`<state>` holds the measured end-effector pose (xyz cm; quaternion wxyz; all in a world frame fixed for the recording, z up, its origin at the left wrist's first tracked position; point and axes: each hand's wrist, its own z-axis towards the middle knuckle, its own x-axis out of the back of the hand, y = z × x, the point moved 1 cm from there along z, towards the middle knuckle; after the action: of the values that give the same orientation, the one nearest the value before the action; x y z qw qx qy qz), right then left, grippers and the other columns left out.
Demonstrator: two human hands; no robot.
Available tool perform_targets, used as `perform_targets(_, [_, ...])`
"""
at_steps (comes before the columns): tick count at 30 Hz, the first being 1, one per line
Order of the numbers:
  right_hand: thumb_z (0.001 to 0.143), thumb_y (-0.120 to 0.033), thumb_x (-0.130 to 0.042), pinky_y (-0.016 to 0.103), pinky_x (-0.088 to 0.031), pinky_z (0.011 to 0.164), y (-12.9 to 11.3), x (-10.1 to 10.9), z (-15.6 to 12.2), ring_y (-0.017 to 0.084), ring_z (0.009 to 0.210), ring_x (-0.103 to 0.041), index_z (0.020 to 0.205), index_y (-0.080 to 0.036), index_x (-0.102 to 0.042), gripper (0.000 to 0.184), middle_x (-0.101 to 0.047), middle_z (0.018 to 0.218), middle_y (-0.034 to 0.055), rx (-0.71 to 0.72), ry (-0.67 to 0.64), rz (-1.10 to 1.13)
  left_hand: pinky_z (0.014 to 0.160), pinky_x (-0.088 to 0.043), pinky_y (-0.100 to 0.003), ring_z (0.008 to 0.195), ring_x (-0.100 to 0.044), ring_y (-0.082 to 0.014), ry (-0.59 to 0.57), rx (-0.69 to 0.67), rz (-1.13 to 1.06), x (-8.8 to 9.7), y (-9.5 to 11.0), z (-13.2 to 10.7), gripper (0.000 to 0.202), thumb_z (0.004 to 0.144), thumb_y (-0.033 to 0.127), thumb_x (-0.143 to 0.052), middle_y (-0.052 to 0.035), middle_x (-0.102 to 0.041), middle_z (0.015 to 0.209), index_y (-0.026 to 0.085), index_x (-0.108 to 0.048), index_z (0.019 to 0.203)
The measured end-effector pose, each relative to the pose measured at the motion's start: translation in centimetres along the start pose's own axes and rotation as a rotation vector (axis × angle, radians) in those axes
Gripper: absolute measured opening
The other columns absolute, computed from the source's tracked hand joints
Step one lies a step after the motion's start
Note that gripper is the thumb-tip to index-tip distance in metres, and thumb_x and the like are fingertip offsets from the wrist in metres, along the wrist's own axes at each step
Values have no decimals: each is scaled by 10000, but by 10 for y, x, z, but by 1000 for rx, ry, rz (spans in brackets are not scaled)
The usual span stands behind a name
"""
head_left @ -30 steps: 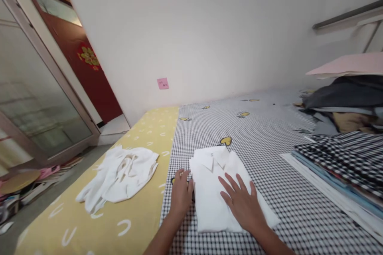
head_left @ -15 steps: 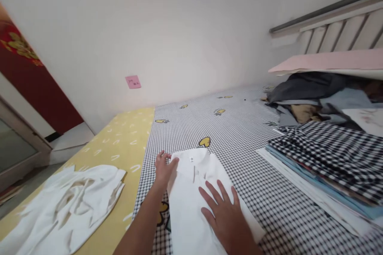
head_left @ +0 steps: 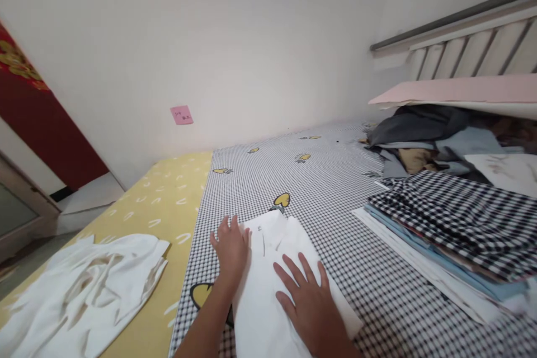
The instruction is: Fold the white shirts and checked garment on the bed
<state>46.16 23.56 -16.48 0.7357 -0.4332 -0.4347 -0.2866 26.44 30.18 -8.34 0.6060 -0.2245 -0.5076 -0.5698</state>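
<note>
A white shirt [head_left: 255,296] lies folded on the checked sheet [head_left: 335,229]. The left hand [head_left: 230,247] sits at the shirt's upper left edge, the right hand [head_left: 309,305] on its right front, both with fingers loosely spread and unclenched.

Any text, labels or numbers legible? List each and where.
None readable.
Pink note on the wall: dark marks, too small.
White shirt, collar: tiny mark, too small.
White cloth behind the checked fabric: faint marks, blurred.
Red-and-gold decoration, left: no lettering discernible.
</note>
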Motion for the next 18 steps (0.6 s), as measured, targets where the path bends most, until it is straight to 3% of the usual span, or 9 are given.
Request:
perform_targets(3, [1020,-543,-359,704,-92,1201,-2,3,0,348,1523,-197,1523,-510,-315,506,-299,1622,-112,-5,0,6,1238,0,-607,1540,-203,-290,104,-279,13,7,17,-16,479,999,240,-355,-113,-336,1634,271,-468,1464])
perform_targets(4, [1019,-548,-360,706,-97,1200,-3,4,0,350,1522,-198,1522,-507,-322,507,-302,1622,-109,-3,-3,9,1241,-21,-609,1539,-213,-285,42,-371,-11,4,20,-21,477,1002,260,-365,-79,-360,1627,321,-475,1462])
perform_targets(7, [1022,-538,-356,716,-98,1196,-4,4,1,350,1522,-197,1517,-483,-357,498,-311,1620,-99,-4,-14,13,1237,-127,-617,1522,-270,-285,-339,-486,-116,-16,23,-35,470,996,362,-409,-30,-392,1612,393,-467,1461])
perform_targets(9, [1026,-528,-347,717,-92,1197,-4,3,1,344,1521,-202,1516,-464,-372,495,-319,1618,-91,-5,-10,10,1234,-109,-625,1532,-237,-285,-490,-419,-207,-31,22,-38,477,984,391,-420,-32,-355,1626,377,-476,1458])
perform_targets(13, [1023,-531,-346,698,-101,1206,-4,3,3,333,1518,-217,1499,-408,-432,499,-390,1593,-48,-13,16,-30,1224,-75,-645,1534,-225,-307,-491,-245,-393,-40,24,-39,488,904,407,-555,-76,-363,1619,324,-571,1384])
perform_targets(15, [1022,-512,-356,691,-110,1206,-6,5,3,328,1519,-216,1497,-387,-443,499,-401,1590,-32,-26,22,-57,1224,-185,-603,1521,-270,-302,-430,-171,-470,-33,22,-47,508,864,411,-602,-96,-341,1633,295,-588,1358])
perform_targets(18, [1020,-505,-359,690,-105,1201,-10,9,3,321,1523,-201,1525,-393,-389,518,-346,1618,-40,-35,25,-83,1175,-377,-449,1454,-404,-243,-205,48,-654,-12,2,-76,442,906,404,-498,-110,-384,1607,243,-608,1302])
